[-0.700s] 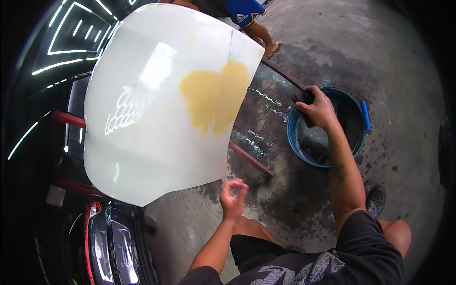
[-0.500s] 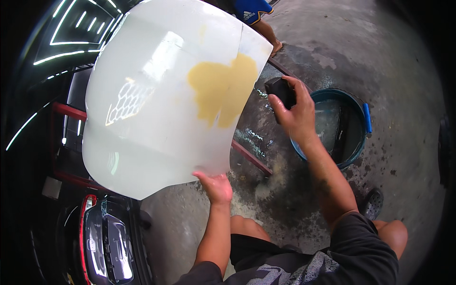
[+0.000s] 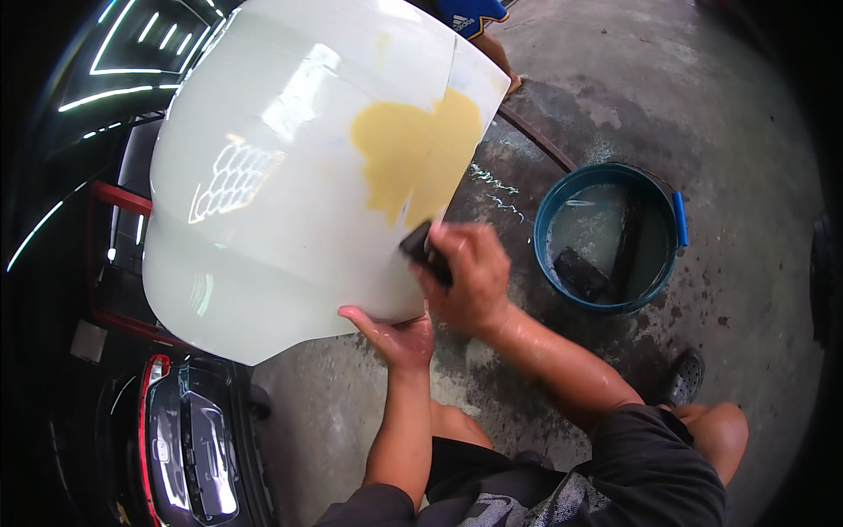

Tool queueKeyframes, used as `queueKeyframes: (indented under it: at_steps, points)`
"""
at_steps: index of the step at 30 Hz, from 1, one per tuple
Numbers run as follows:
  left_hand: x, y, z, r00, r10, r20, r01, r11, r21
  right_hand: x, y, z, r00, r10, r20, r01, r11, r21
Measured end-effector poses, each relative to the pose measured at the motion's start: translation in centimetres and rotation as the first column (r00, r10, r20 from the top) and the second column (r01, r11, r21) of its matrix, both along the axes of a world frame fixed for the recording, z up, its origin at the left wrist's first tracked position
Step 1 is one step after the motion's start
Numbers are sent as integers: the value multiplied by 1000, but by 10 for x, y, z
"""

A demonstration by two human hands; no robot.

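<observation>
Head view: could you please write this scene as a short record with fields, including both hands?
White panel: glossy, with a yellow patch toward its right side
Right hand: holds a dark block at the panel's right edge, nearer than the patch; contact unclear from blur
Left hand: at the panel's near edge, thumb spread
Blue bucket: on the floor, right, with cloudy liquid and a dark piece inside

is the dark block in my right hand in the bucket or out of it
Out. Your right hand holds the dark block over the white panel, well left of the teal bucket.
</observation>
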State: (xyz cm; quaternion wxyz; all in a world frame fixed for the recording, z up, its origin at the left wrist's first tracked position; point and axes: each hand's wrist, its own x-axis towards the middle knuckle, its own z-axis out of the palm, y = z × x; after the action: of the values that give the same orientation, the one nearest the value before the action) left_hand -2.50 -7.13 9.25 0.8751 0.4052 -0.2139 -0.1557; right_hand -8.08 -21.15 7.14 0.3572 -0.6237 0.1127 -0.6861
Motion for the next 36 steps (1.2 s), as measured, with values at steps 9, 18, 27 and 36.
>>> queueKeyframes:
  at_steps: [9,18,27,36]
  points:
    - [3,-4,-1,991,36,-126,-45,997,-64,4,9,-10,999,47,3,-47,999,-10]
    - [9,-1,-3,994,-17,-112,9,998,-65,10,-2,-2,998,-52,40,52,999,2]
    - [1,-8,-1,991,92,-99,-91,996,11,5,11,-15,996,74,-55,-73,997,23]
    - [4,-2,-6,983,14,-183,-30,996,-85,-4,19,-2,995,73,-68,-74,997,-16]
